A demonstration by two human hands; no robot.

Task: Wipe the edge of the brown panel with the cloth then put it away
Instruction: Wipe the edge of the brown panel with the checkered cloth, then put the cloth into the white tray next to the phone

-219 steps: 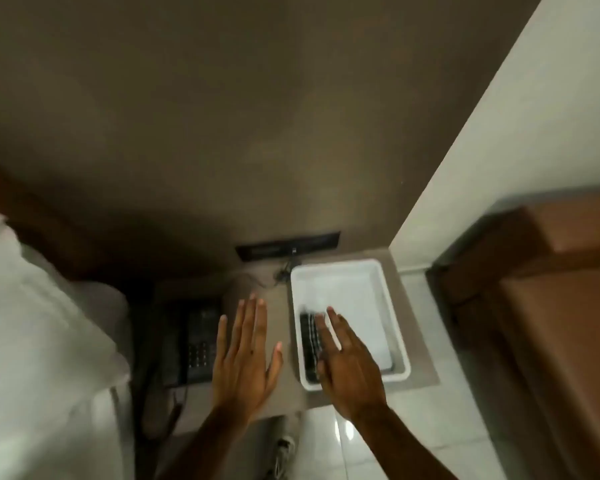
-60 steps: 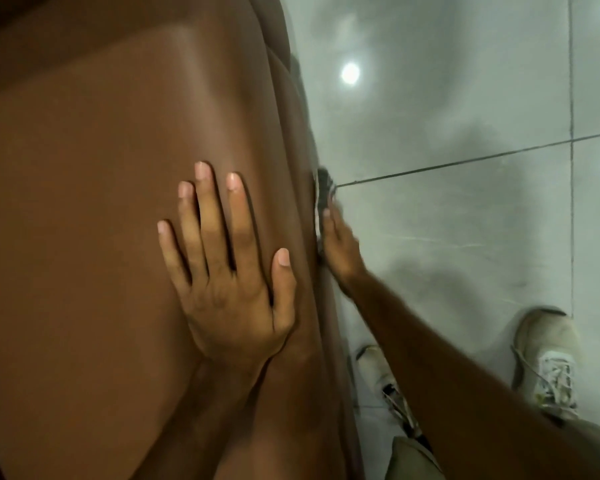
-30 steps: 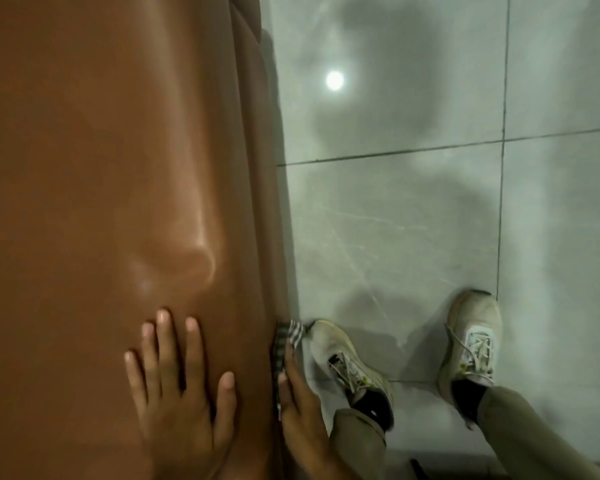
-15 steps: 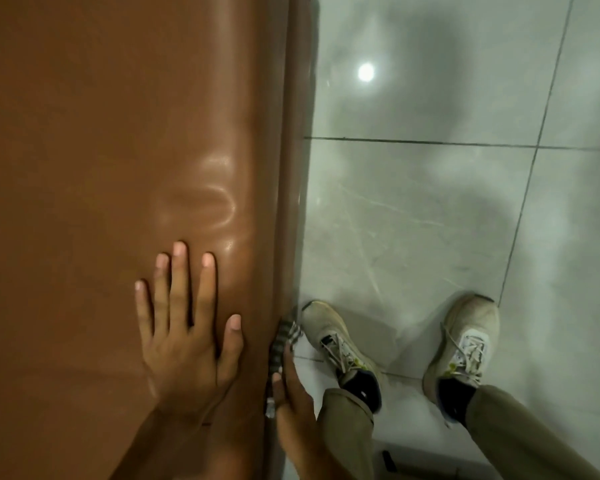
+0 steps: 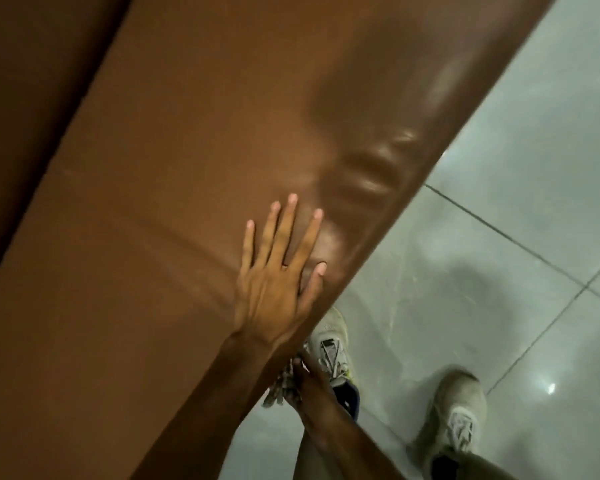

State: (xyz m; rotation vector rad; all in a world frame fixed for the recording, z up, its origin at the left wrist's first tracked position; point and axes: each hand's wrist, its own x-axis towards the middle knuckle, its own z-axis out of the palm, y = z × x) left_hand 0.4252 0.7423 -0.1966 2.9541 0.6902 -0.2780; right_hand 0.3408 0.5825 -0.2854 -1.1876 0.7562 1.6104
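The brown panel (image 5: pixel 194 188) is running diagonally under my left hand (image 5: pixel 278 271), its long edge falling away just beside my thumb toward the grey tiled floor (image 5: pixel 492 237), which is lying open beyond. I am pressing my left hand flat on the panel, fingers spread, arm reaching up from below. Lower along the same edge, my right hand (image 5: pixel 312 386) is pinching the checked cloth (image 5: pixel 279 384) against the panel's side; my left forearm is covering part of the cloth, and it is blurred. My shoes (image 5: pixel 329 344) are standing just behind it.
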